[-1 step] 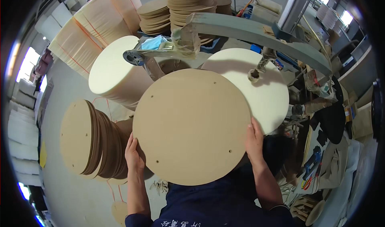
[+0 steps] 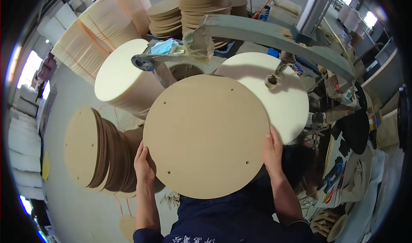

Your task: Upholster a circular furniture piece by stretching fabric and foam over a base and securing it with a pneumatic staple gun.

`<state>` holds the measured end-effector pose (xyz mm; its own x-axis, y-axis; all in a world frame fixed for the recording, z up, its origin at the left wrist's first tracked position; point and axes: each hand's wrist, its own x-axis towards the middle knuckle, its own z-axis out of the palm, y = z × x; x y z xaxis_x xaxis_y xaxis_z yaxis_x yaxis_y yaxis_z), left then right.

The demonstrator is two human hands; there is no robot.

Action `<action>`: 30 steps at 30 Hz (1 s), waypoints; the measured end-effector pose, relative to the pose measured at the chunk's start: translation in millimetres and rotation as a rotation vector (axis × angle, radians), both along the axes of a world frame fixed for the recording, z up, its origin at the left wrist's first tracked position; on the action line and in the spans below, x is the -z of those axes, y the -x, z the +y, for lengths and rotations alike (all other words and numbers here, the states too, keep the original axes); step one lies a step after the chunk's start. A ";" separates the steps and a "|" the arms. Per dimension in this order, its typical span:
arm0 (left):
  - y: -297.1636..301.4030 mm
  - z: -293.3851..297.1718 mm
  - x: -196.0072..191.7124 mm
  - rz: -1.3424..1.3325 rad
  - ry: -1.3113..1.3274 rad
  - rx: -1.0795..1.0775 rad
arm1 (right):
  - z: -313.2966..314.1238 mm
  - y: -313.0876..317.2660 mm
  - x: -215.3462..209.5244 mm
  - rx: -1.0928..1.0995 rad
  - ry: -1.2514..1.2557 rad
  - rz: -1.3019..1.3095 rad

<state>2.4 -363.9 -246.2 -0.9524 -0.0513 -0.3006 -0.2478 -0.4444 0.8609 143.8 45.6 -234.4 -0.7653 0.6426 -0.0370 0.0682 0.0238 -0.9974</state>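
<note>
A large round tan board (image 2: pixel 206 135) with several small holes near its rim is held up in front of my body. My left hand (image 2: pixel 144 163) grips its left edge, fingers partly hidden behind it. At the opposite edge my right hand (image 2: pixel 272 152) is closed on the same board. Behind and to the right, partly covered by it, lies a round white foam pad (image 2: pixel 283 101). Beyond my left hand, a stack of similar tan boards (image 2: pixel 81 148) leans on its side.
A curved grey metal arm (image 2: pixel 257 28) spans above the foam pad, with a blue cloth-like piece (image 2: pixel 164 46) at its left end. A roll-shaped stack of white pads (image 2: pixel 124 75) stands far left. More round boards (image 2: pixel 204 11) are piled at the back. Tools (image 2: pixel 332 174) lie at right.
The tan board has shifted very slightly to the right and turned a touch clockwise. Both hands keep hold of it.
</note>
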 end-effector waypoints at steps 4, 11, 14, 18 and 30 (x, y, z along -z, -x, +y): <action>26.2 4.6 4.7 0.047 0.161 0.063 | 17.6 -2.7 37.9 0.103 -0.099 -0.073; 68.8 59.4 16.9 0.181 0.231 0.240 | 48.0 -19.2 20.2 0.196 -0.049 -0.140; 83.4 94.6 16.2 0.210 0.298 0.316 | 69.6 -24.7 9.7 0.283 -0.152 -0.246; 100.5 137.5 19.7 0.212 0.261 0.342 | 96.4 -19.7 15.8 0.418 -0.149 -0.124; 158.4 261.5 30.4 0.083 0.262 0.461 | 204.8 10.2 71.9 0.581 -0.529 -0.074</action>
<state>-156.0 -102.5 -276.6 -0.9138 0.3148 -0.2565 -0.2929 -0.0734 0.9533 133.6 250.4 -306.3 -0.3094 0.8853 0.3471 0.2808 0.4338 -0.8561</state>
